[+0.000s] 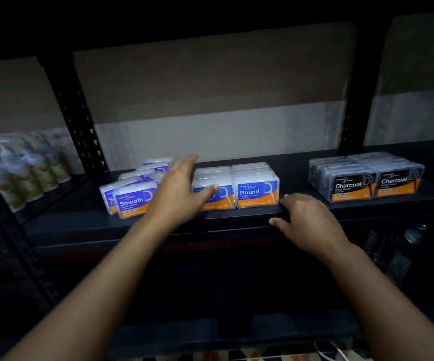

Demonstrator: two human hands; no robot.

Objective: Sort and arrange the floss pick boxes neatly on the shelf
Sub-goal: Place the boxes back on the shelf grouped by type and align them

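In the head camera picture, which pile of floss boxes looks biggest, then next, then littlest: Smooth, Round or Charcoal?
1. Charcoal boxes: the widest block, at the right of the shelf.
2 and 3. Round boxes and Smooth boxes look about alike. The left hand hides part of both and the Smooth pile is scattered, so I won't rank them.

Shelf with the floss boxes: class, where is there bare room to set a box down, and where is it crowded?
Bare shelf lies between the Round boxes and the Charcoal boxes; the right hand rests at its front edge. A bare strip runs behind the Round boxes. It is crowded around the skewed Smooth boxes, beside the left hand.
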